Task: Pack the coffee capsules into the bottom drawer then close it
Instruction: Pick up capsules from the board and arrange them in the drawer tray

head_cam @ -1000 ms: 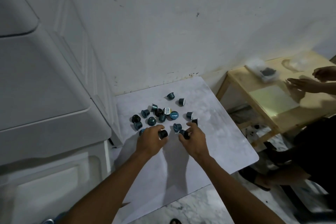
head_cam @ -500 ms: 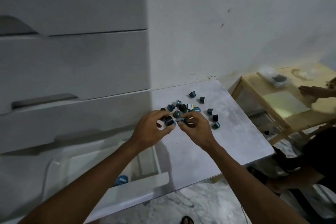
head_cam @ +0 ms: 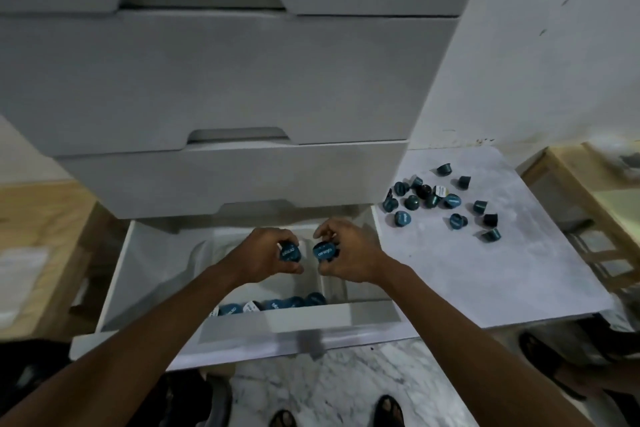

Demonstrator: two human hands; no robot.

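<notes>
The white bottom drawer (head_cam: 242,321) stands pulled open below the chest. My left hand (head_cam: 266,255) hovers over its middle, closed on a blue coffee capsule (head_cam: 290,252). Just beside it my right hand (head_cam: 346,253) grips another blue capsule (head_cam: 323,251); the two capsules are a little apart. Along the drawer's front inside wall lies a row of blue capsules (head_cam: 273,303). Several more capsules (head_cam: 440,201) are scattered on the white marbled board (head_cam: 485,270) to the right of the drawer.
Three shut white drawers (head_cam: 225,80) stack above the open one. A wooden table (head_cam: 588,184) stands at the far right, a wooden surface (head_cam: 38,236) at the left. My sandalled feet (head_cam: 388,411) stand on the marble floor, with someone's sandal (head_cam: 540,354) at the right.
Both hands have carried a capsule each from the board leftward over the open drawer. The camera has turned left and down, so the chest now fills the view.
</notes>
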